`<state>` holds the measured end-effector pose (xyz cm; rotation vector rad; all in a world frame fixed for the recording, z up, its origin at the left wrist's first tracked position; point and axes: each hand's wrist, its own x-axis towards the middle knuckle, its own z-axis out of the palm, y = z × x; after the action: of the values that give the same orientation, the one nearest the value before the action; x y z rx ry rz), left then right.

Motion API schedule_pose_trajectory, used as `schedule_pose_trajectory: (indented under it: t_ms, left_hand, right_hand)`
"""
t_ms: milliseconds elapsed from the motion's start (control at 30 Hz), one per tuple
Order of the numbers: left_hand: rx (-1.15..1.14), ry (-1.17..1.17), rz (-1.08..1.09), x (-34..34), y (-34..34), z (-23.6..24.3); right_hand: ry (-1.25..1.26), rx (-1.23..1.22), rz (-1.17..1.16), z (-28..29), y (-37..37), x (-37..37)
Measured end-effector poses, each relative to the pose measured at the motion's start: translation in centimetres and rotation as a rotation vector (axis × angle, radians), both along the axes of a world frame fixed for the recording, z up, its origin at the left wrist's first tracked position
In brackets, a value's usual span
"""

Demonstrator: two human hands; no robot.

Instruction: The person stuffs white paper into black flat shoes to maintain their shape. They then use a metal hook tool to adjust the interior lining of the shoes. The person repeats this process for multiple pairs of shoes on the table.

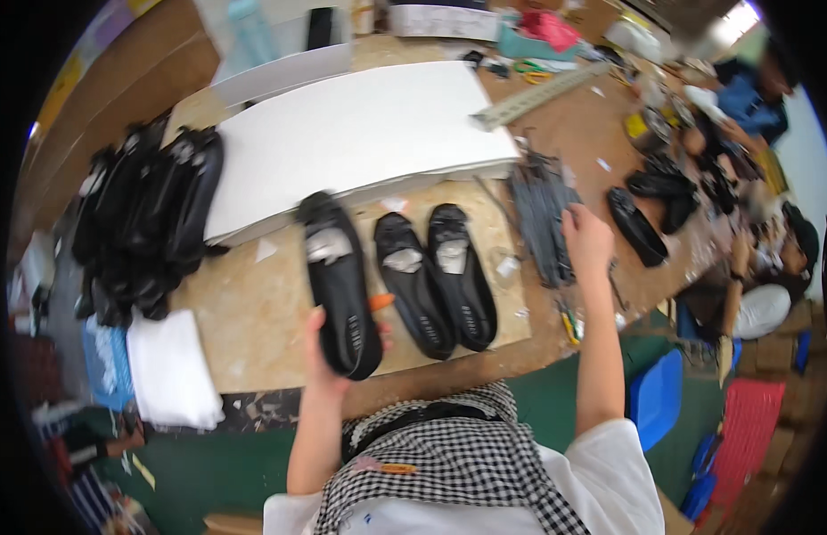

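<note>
The left hand (323, 366) was clamped around the heel of a black slip-on shoe (336, 290), thumb on one side and fingers on the other, its toe pointing toward 11 o'clock. The right hand (588, 239), fingers curled, was at a bundle of grey strips (538, 218); whether it pinched any could not be determined. Taken from the held shoe, the strips lay at 2 o'clock. Two matching black shoes (442, 303) stood side by side at 3 o'clock, near it. A white box (360, 129) was at 12 o'clock, a beige ruler-like strip (538, 94) at 1 o'clock, a pile of black shoes (146, 209) at 10 o'clock, and a white cloth (173, 366) at 8 o'clock.
</note>
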<state>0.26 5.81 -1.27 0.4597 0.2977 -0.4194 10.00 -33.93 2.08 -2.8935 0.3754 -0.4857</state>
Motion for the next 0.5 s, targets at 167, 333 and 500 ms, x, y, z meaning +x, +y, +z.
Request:
schedule_pose_trajectory:
  t_ms: [167, 333, 500]
  left_hand:
    - [0.617, -0.225, 0.164, 1.9, -2.0, 0.3]
    - [0.792, -0.397, 0.251, 1.8, -1.9, 0.2]
    - [0.839, -0.407, 0.295, 1.1, -2.2, 0.2]
  right_hand:
    - [0.230, 0.796, 0.488, 6.3, 14.5, -6.6]
    - [0.366, 1.025, 0.584, 6.5, 19.4, -7.0]
    - [0.385, 1.145, 0.564, 6.8, 20.5, -6.7]
